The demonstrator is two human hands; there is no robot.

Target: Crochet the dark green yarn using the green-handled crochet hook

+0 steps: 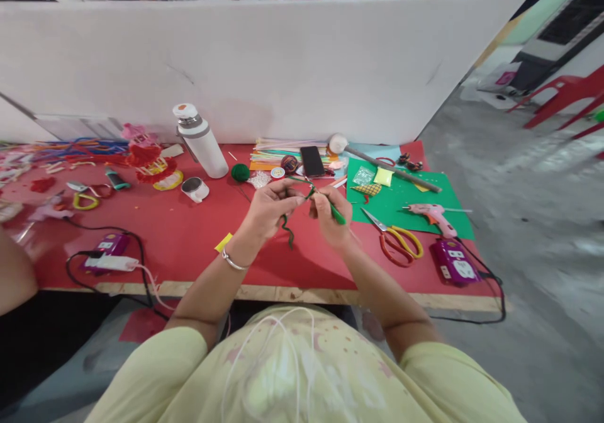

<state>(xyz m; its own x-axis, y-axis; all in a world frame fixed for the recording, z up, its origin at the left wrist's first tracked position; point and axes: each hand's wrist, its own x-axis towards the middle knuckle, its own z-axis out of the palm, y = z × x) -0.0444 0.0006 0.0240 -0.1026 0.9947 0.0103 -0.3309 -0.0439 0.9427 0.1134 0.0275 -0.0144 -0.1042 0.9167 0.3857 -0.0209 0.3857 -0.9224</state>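
Over the red table top, my two hands meet at a small piece of green crochet work [309, 192]. My left hand [272, 208] is closed, pinching the green yarn piece between thumb and fingers. A curled green strip [288, 231] hangs down below it. My right hand [333, 221] is wrapped round a crochet hook [338, 214] with a green handle, its tip at the green work. Behind my left hand sits a dark green yarn ball [240, 172]. The exact loops at the hook's tip are too small to make out.
Scissors [400, 245] and a pink glue gun [433, 216] lie to the right, near a purple power socket [455, 261]. A white bottle [202, 141], a cup [195, 189] and a phone [312, 161] stand or lie further back. A white board [226, 64] closes off the table's far side.
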